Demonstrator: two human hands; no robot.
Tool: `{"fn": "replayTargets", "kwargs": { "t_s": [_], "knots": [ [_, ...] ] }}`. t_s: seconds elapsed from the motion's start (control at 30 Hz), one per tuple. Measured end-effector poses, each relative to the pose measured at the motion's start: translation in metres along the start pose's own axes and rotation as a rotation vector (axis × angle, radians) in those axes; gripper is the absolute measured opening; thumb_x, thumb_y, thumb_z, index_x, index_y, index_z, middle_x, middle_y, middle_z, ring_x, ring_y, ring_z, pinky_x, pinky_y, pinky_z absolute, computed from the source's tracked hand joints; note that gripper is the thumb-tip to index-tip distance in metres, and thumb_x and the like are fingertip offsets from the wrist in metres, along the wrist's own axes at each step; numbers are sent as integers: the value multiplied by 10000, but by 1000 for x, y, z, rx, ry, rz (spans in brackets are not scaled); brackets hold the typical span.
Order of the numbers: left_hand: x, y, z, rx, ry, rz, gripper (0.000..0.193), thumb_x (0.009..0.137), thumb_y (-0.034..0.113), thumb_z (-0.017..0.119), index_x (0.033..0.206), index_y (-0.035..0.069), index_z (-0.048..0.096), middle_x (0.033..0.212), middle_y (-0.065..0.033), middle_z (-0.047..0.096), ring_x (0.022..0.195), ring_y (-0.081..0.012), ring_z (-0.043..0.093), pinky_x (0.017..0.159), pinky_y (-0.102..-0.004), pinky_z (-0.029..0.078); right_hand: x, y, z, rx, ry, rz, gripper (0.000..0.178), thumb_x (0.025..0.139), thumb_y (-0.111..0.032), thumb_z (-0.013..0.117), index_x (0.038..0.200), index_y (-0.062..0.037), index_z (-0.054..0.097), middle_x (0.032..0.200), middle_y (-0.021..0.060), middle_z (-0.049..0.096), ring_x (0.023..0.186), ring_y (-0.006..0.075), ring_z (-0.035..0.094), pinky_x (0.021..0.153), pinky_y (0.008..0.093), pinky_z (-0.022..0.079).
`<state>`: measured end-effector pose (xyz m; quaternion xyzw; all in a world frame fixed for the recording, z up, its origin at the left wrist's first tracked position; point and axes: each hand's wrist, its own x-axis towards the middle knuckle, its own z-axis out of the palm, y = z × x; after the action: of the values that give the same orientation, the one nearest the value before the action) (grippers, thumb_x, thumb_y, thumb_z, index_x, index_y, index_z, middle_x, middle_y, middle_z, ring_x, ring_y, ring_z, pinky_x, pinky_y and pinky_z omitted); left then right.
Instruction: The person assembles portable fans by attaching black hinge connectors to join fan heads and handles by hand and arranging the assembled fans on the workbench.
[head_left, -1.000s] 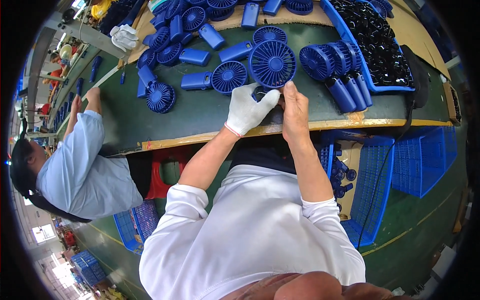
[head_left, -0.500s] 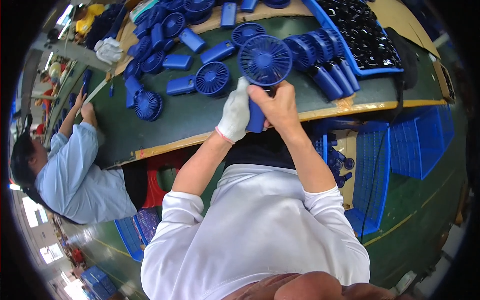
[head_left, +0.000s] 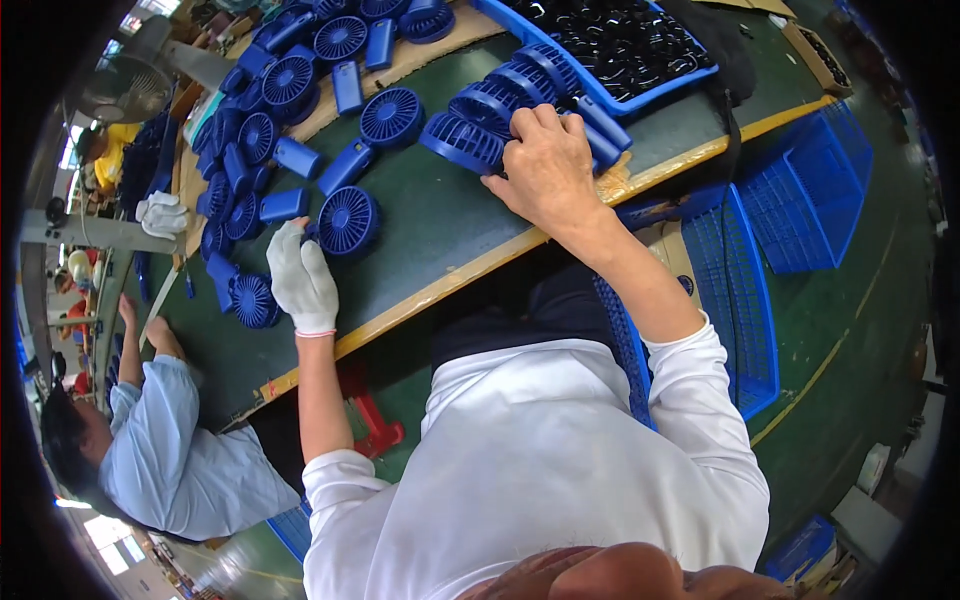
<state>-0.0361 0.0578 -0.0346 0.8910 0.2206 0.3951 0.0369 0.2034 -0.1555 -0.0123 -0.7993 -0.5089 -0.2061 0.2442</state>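
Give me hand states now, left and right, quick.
Left hand: gloved, fingers on a blue handheld fan; a firm grip cannot be told.
Right hand: bare, closed on the row of blue fans.

Even, bright overhead light reaches your desk, leaving only soft shadows beneath the hands and no harsh glare. Your fisheye view bends the desk's yellow edge, darkens into a black rim, and blurs slightly toward the lower corners.

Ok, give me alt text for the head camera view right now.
A person's bare right hand rests on a row of blue handheld fans while the gloved left hand touches another blue fan on a green table. A co-worker sits left.
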Motion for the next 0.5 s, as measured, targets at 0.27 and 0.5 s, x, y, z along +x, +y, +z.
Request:
{"fn": "replayTargets", "kwargs": {
  "t_s": [0.27, 0.5],
  "knots": [
    [5, -17, -8, 310, -503, -46, 403, 883, 431, 569, 947, 39, 638, 893, -151, 628, 866, -357, 618, 747, -467, 487, 32, 43, -8, 43, 217, -34, 216, 732, -234, 772, 757, -32, 697, 906, 109, 650, 880, 283, 611, 745, 396, 497],
    [5, 18, -21, 311, -338, 156, 514, 640, 629, 719, 640, 125, 616, 700, -60, 579, 711, -243, 608, 580, -369, 494, 66, 198, 14, -97, -122, 14, 231, 846, -239, 656, 878, -13, 687, 911, 205, 657, 868, 391, 626, 770, 455, 492]
  ]
}}
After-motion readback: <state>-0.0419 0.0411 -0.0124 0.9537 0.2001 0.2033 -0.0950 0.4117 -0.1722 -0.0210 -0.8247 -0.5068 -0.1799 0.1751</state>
